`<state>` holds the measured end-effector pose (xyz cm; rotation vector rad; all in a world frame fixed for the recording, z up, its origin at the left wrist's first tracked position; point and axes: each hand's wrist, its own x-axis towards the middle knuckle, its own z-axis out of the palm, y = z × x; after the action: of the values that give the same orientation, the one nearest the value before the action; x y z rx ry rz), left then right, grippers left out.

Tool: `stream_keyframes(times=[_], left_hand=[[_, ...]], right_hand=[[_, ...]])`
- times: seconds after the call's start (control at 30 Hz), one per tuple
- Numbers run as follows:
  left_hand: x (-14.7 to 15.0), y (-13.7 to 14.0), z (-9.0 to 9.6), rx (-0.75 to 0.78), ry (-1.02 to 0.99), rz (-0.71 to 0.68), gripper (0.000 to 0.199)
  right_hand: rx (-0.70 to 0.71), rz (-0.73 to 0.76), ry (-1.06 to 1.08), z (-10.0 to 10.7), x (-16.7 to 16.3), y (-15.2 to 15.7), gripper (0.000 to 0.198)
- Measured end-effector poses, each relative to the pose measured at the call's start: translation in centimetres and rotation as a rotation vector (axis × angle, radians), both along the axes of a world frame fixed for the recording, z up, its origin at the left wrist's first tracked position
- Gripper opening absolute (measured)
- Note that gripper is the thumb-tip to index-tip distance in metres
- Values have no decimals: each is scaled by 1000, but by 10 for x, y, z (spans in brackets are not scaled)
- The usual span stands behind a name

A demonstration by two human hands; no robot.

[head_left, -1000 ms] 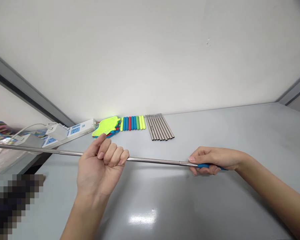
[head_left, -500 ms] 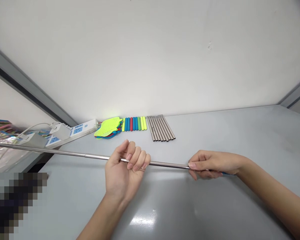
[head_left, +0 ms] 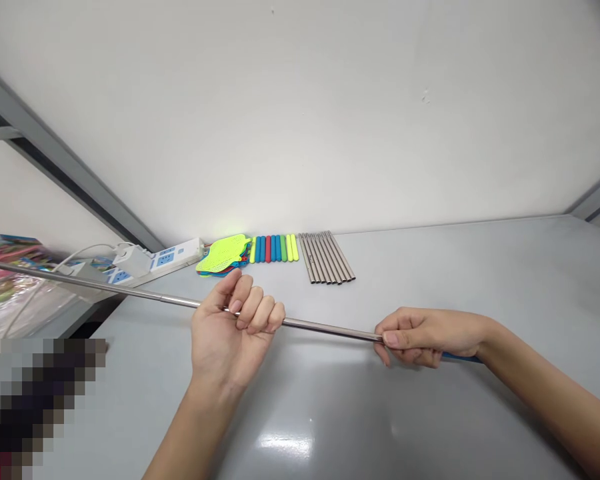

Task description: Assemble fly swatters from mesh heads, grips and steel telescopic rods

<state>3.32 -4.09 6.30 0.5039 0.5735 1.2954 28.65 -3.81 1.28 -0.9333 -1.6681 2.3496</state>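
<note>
A long silver telescopic rod (head_left: 325, 327) runs across the view, tilted down toward the right, with its left end out of frame. My left hand (head_left: 235, 333), palm up, has its fingers curled around the rod's middle part. Toward the rod's thicker right end, my right hand (head_left: 415, 337) grips it between thumb and fingers. A blue handle (head_left: 461, 357) shows behind that hand; where it meets the rod is hidden. At the back lie stacked fly swatter heads (head_left: 224, 253), a row of coloured handles (head_left: 279, 249) and several short metal rods (head_left: 325, 259).
A white power strip (head_left: 180, 257) with plugs and cables lies at the back left. Past the table's left edge are plastic bags of colourful items (head_left: 17, 293). A grey table (head_left: 360, 413) lies beneath my hands, with a wall (head_left: 300, 120) behind it. The lower left corner is pixelated.
My left hand has slid left along the rod, away from my right hand. The rod tilts a little more, its left side higher. The view has shifted slightly.
</note>
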Motion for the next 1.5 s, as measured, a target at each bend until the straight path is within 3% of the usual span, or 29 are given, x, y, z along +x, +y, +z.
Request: stream_keyframes(times=[0.73, 0.9, 0.97, 1.17, 1.5], left_hand=[[0, 1, -1, -1, 10, -63, 36], [-15, 10, -2, 104, -43, 141, 31], [-16, 12, -3, 110, -58, 161, 31], [8, 5, -11, 86, -75, 81, 33], [31, -2, -26, 57, 24, -75, 26]], right_hand=[[19, 7, -55, -5, 21, 9, 28], [111, -15, -123, -3, 48, 16, 29], [167, -9, -148, -1, 54, 16, 28], [245, -24, -185, 2, 44, 14, 32], [246, -76, -142, 5, 28, 6, 30]])
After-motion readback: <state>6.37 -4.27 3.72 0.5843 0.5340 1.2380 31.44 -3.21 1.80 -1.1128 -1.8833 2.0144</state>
